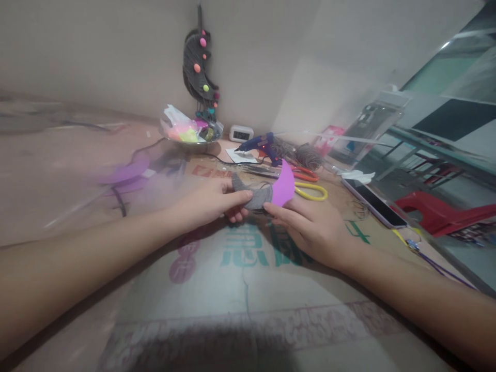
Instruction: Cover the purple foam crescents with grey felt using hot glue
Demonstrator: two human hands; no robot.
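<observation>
Between my hands, above the cardboard, is a purple crescent-shaped piece [284, 185] with grey yarn [259, 198] wound round its left and middle part. The right tip is bare purple. My left hand [217, 201] grips the yarn-covered end, thumb on top and fingers curled below. At the lower edge, where yarn meets purple, my right hand [313, 227] pinches the piece; some of its fingers are hidden behind it. Just beyond lie scissors with a yellow handle loop [312, 191] and an orange-red handle [306, 173].
A blue glue gun [256, 143] stands behind the scissors, near a white digital clock [241, 134] and balls of grey yarn [308, 156]. A bowl [191, 144] holds colourful bits. A yarn-wrapped crescent [198, 67] hangs on the wall. Right: a phone [375, 203]. Left: blurred purple pieces [129, 170].
</observation>
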